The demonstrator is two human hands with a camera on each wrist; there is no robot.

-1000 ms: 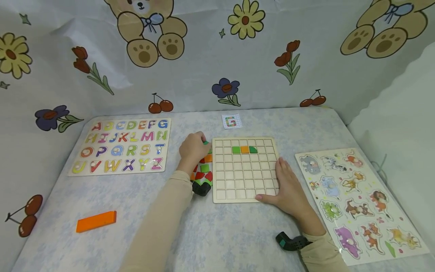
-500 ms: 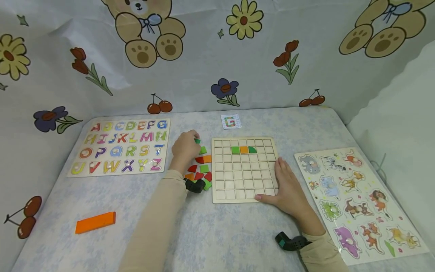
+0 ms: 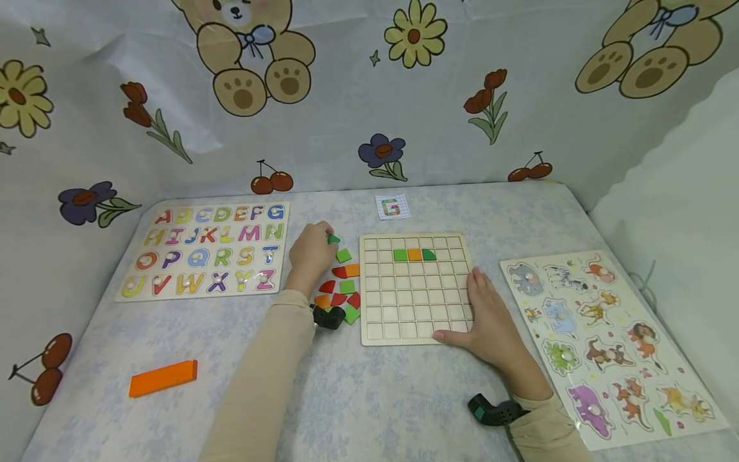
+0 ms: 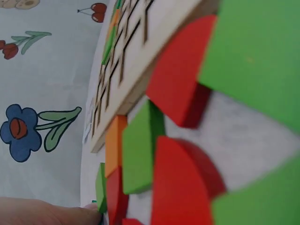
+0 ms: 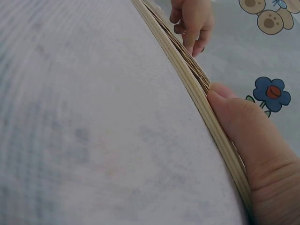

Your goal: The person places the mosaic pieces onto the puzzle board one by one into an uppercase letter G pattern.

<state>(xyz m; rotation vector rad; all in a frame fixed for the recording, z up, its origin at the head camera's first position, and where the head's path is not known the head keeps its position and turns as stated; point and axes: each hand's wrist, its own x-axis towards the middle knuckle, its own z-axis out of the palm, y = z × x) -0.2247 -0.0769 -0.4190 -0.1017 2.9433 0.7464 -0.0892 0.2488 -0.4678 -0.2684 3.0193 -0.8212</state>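
Tiles lie in a loose heap (image 3: 342, 289) of red, green and orange pieces on the desk (image 3: 375, 398), just left of the wooden grid board (image 3: 416, 289). Left hand (image 3: 308, 253) pinches a small green tile (image 3: 333, 239) in its grip at the far end of that heap. Right hand (image 3: 491, 317) lies flat, fingers spread, pressing the board's near right corner. Three tiles (image 3: 414, 255) already fill the board's second row, so picking is the step in hand; seating the piece would call for carrying it right to a cell matching the pattern card (image 3: 392, 206). Alphabet puzzle (image 3: 208, 247), animal puzzle (image 3: 606, 340) and an orange block (image 3: 163, 377) share the pale mottled desk, enclosed by bear-and-flower cloth (image 3: 369, 96).
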